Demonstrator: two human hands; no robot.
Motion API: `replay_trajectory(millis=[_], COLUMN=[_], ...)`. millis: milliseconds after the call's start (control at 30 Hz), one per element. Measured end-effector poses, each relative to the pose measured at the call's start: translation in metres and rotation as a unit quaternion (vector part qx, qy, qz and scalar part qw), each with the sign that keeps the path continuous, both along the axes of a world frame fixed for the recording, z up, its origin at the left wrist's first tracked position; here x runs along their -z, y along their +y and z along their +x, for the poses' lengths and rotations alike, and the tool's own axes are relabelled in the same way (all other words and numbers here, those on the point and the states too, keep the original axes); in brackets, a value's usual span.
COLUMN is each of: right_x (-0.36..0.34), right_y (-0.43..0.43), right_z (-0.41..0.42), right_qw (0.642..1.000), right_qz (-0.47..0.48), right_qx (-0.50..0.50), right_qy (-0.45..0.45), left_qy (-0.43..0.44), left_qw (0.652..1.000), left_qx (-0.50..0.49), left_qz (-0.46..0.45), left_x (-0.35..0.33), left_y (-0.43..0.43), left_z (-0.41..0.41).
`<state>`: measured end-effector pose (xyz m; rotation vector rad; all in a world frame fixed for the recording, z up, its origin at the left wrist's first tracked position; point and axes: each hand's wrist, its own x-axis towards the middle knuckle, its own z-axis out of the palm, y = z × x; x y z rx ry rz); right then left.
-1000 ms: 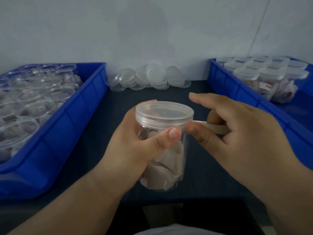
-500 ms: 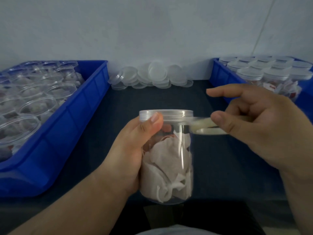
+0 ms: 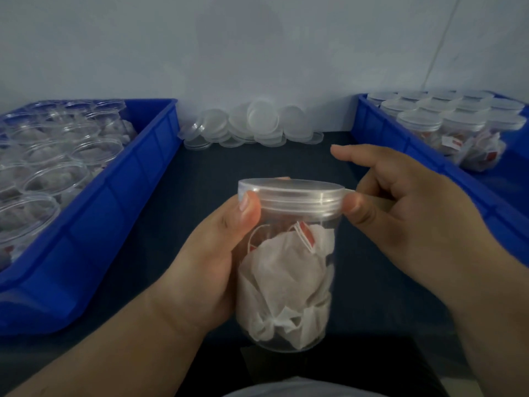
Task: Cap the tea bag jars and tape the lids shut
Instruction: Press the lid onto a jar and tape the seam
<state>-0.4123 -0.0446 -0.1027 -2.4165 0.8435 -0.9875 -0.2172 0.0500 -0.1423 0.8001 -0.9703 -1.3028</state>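
The fingers of the left hand (image 3: 206, 265) wrap round the back of a clear jar (image 3: 286, 310), with the thumb laid across the front just under the lid (image 3: 292, 193), so the hand grips the jar upright. The jar is at the middle of the bench's (image 3: 200, 173) front edge, between the two trays. Whether its base touches the bench cannot be told. White tea bags (image 3: 280, 270) with red tags fill most of the jar, and the lid sits on its mouth.

The right hand (image 3: 415, 219) is at the lid's right side. Its thumb presses against the lid's rim, the index finger points straight out to the left above the lid, and the other fingers are curled in. A pale band of tape (image 3: 372, 196) runs from the rim back under the thumb into the curled fingers, pinched there. Where the tape ends is hidden inside the hand.

Along the bench's left edge stands a blue tray (image 3: 137, 179) packed with open jars (image 3: 54, 179) that hold tea bags. Along the right edge a second blue tray (image 3: 400, 138) holds capped jars (image 3: 420, 121) in rows. A heap of loose lids (image 3: 257, 124) lies at the middle of the back edge, against the wall.
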Motion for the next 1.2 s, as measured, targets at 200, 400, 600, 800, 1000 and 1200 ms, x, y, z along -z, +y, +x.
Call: replay_trajectory(millis=[200,400,600,800,1000,1200], right_x=[-0.002,-0.003,-0.016,-0.018,-0.015,-0.011], right_y=[0.003,0.013,0.007,-0.002,-0.002,-0.003], right_z=[-0.001,0.004,-0.003,-0.018,-0.014,-0.005], right_qw=[0.999,0.987,0.997,0.998,0.998,1.0], right_qz=[-0.031,-0.121,0.035,0.011,-0.037,-0.013], right_qx=[0.019,0.063,-0.025,-0.058,-0.023,-0.003], right_qy=[0.017,0.083,0.067,0.012,0.036,0.022], left_qy=[-0.076,-0.195,-0.08,-0.067,-0.009,0.035], left_qw=[0.993,0.969,0.977,0.986,0.99,0.997], left_qx=[-0.091,-0.148,-0.189,-0.145,-0.133,-0.069], left_qz=[0.009,-0.003,0.06,0.054,0.039,0.014], left_x=[0.0,0.001,0.006,0.005,0.007,0.001], left_y=[-0.001,-0.003,-0.005,-0.004,-0.002,0.001], left_z=[0.002,-0.006,-0.004,-0.005,-0.005,-0.008])
